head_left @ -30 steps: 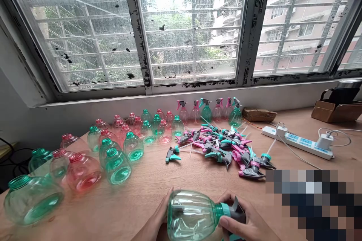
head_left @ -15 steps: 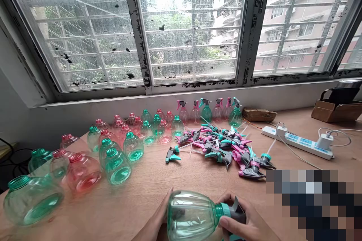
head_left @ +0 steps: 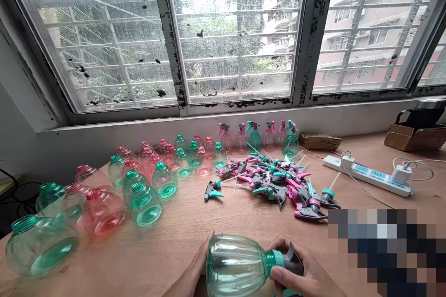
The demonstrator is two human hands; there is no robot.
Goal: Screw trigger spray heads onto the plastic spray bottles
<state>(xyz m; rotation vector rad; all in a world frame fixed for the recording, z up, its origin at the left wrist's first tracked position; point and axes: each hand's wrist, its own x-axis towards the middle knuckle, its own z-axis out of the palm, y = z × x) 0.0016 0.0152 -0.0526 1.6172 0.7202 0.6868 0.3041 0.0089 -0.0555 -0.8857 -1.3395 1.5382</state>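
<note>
Open room: worktop (head_left: pixel 149 250) front-centre, between loose bottles (head_left: pixel 103 216) along the left edge and the spray-head pile (head_left: pixel 273 176). Green bottle (head_left: pixel 235 267) sideways up front; right hand (head_left: pixel 301 271) pinching its teal collar (head_left: pixel 278 258), left hand (head_left: pixel 199 260) against its base (fingers hidden, can't tell grip).

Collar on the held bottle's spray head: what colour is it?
The collar is turquoise, best seen in the head view.
</note>
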